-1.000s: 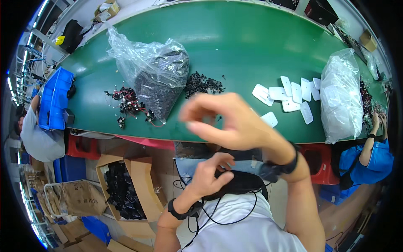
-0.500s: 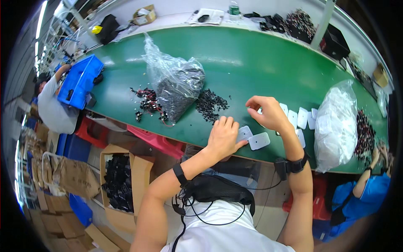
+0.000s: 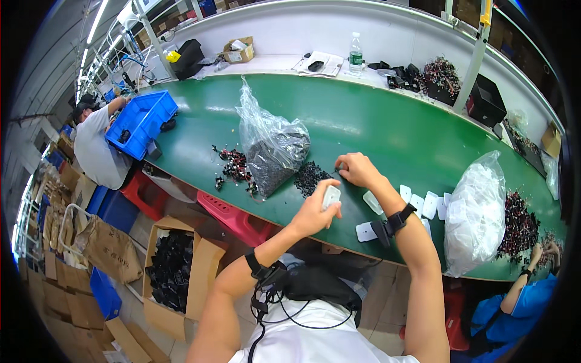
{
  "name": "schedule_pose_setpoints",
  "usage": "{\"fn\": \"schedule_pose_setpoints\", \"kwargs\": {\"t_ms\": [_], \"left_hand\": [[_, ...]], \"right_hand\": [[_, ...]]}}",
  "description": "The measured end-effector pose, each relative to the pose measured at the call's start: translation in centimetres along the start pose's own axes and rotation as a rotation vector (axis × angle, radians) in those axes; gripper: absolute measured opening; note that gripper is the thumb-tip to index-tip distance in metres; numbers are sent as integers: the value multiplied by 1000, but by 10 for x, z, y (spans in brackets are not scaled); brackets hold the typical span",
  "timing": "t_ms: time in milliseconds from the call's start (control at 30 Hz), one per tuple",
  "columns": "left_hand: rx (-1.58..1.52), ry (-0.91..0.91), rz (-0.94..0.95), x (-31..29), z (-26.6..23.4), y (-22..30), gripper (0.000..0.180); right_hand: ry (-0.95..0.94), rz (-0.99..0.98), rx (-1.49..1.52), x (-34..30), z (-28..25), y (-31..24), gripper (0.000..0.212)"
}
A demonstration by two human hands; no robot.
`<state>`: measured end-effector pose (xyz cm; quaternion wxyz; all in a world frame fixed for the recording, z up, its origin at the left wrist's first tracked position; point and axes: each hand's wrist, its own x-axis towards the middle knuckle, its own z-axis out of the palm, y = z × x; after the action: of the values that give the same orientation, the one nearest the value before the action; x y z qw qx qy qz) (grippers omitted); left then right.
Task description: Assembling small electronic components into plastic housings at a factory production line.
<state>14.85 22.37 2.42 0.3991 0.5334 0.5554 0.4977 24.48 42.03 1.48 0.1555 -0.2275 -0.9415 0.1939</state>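
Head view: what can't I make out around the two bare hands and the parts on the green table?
All in the head view:
Whether the bare right hand pinches anything: too small to tell.
Part of the white rounded plate in the bare left hand: covered by that hand.
Another flat white plate's right end: behind the black wrist device.
Single shapes in the pile of tiny black parts: too small.

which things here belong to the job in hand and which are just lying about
Likely in use:
white plate, in the left hand
small black parts, near the right hand
loose white plates
clear bag of dark parts

Probably just lying about:
water bottle
pink stool
open cardboard box
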Motion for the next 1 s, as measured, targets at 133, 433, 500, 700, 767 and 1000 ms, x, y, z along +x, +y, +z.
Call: {"fn": "schedule_pose_setpoints", "kwargs": {"t_ms": [133, 433, 500, 700, 767, 1000], "left_hand": [[-389, -106, -136, 29, -40, 4, 46], [-669, -257, -106, 103, -76, -20, 58], [-666, -293, -79, 113, -77, -22, 58], [-677, -451, -90, 129, -65, -23, 59], [-669, -495, -115, 128, -66, -21, 60], [-636, -564, -206, 122, -51, -35, 62]], "right_hand": [[22, -42, 75, 5, -4, -4, 17], [176, 90, 14, -1, -5, -9, 9], [254, 165, 168, -7, -13, -12, 8], [536, 276, 525, -33, -31, -28, 9], [611, 229, 600, -35, -28, -35, 10], [566, 93, 331, -46, -15, -45, 16]]}}
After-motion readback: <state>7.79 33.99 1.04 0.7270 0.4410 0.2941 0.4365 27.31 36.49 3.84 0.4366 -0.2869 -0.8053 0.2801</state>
